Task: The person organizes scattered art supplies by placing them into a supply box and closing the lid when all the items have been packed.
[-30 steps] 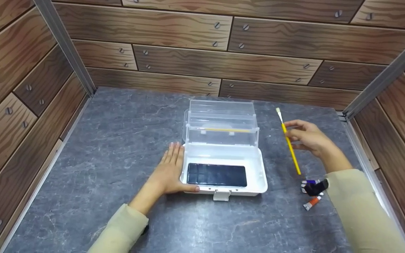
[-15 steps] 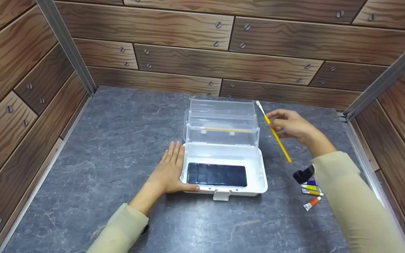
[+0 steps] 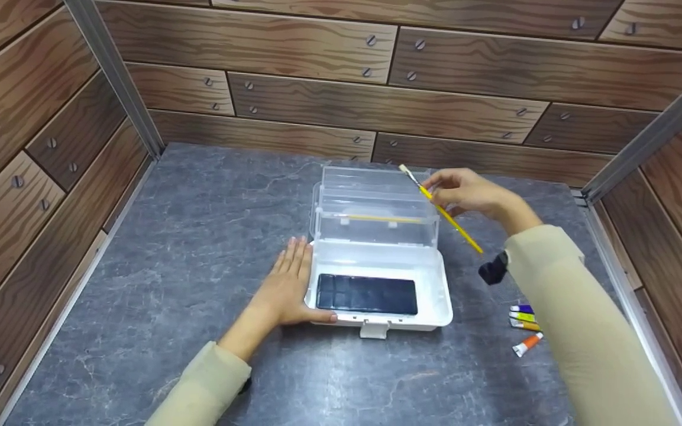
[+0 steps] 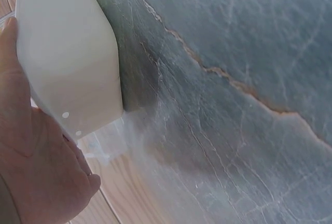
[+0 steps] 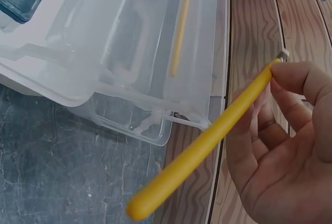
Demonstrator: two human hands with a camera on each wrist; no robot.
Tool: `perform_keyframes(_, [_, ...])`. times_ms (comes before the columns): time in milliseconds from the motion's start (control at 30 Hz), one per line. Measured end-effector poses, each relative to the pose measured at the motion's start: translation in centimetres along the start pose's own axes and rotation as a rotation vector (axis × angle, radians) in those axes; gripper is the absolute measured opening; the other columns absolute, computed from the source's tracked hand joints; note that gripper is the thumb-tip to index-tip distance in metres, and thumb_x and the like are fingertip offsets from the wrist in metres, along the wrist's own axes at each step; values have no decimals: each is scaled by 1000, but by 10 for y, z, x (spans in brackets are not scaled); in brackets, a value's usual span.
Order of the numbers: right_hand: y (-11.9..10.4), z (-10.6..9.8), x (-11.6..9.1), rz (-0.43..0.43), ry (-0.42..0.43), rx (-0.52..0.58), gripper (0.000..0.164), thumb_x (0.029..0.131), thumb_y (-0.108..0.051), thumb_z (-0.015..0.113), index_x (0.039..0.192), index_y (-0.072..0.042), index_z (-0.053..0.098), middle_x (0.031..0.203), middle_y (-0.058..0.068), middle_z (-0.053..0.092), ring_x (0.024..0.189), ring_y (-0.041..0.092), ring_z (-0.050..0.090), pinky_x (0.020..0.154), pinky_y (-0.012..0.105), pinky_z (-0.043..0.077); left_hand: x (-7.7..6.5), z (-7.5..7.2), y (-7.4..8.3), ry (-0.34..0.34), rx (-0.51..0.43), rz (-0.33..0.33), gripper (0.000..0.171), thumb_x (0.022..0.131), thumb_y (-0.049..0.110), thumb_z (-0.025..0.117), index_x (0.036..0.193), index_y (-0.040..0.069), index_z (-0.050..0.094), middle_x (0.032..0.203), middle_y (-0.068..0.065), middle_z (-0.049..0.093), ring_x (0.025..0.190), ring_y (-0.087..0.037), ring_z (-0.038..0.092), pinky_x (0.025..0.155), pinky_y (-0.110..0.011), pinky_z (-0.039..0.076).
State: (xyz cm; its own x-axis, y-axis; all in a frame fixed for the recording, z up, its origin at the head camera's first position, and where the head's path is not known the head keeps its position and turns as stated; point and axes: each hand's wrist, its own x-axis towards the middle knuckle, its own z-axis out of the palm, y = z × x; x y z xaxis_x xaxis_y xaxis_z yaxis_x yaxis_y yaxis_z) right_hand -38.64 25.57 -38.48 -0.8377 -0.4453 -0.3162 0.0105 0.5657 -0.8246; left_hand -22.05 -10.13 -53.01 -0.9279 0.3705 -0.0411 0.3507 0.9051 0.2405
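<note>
A white plastic box (image 3: 444, 296) stands with its clear lid (image 3: 376, 231) raised at the back. Inside it lies a dark rectangular palette (image 3: 367, 294). My left hand (image 3: 284, 290) rests along the box's left side with straight fingers, thumb over the front rim; the left wrist view shows this hand (image 4: 39, 151) against the white wall. Between thumb and fingers my right hand (image 3: 465, 192) pinches a paintbrush (image 3: 456, 226) with a yellow handle, bristles up and leftward, over the lid's right edge. A second yellow stick (image 5: 181, 32) lies in a lid compartment.
Several small paint tubes (image 3: 524, 318) lie on the grey marbled table (image 3: 199, 236), right of the box and partly behind the right sleeve. Wood-patterned walls (image 3: 317, 47) enclose the back and sides. An open latch (image 3: 374, 329) juts from the box's front.
My right hand has carried the paintbrush leftward and slightly up, from beside the box to the raised lid; the brush now tilts more. The left hand and the box have stayed in place.
</note>
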Motion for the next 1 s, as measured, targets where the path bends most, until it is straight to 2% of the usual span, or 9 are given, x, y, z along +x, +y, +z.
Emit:
perform_keyframes(133, [-11, 0, 12, -18, -77, -71, 34, 94, -8, 60, 129, -5, 59, 104, 8, 63, 86, 17, 62, 75, 34, 58, 0, -1, -1, 0, -3, 1, 149, 61, 97, 51, 158, -3, -2, 165, -23, -6, 153, -35, -8, 126, -45, 5])
perform_keyframes(233, [-18, 2, 20, -28, -112, -107, 34, 95, -10, 60, 129, -4, 59, 102, 8, 64, 84, 16, 61, 73, 32, 57, -1, -1, -1, 8, -8, 3, 149, 61, 95, 55, 158, -4, 0, 165, -24, -4, 153, -36, -6, 126, -45, 6])
perform_keyframes(433, [-28, 5, 33, -18, -134, -141, 31, 94, -8, 59, 124, -8, 61, 96, 6, 65, 79, 17, 60, 70, 31, 57, 1, 1, 1, 14, -11, 14, 149, 61, 97, 52, 158, -4, 1, 165, -24, -3, 153, -36, -5, 126, -45, 6])
perform_keyframes(667, [-41, 11, 50, 21, -181, -170, 34, 93, -9, 60, 127, -9, 61, 101, 7, 64, 83, 18, 60, 73, 32, 57, 1, 2, 0, -1, -4, 4, 150, 60, 100, 48, 158, -3, -2, 165, -22, -8, 153, -35, -7, 125, -43, 4])
perform_keyframes(1000, [-57, 20, 68, 38, -210, -187, 29, 92, -8, 62, 121, -13, 65, 97, 6, 64, 82, 17, 58, 72, 31, 56, 1, 1, -1, -13, -10, -5, 151, 59, 101, 46, 158, -1, -5, 165, -22, -9, 153, -34, -10, 125, -43, 3])
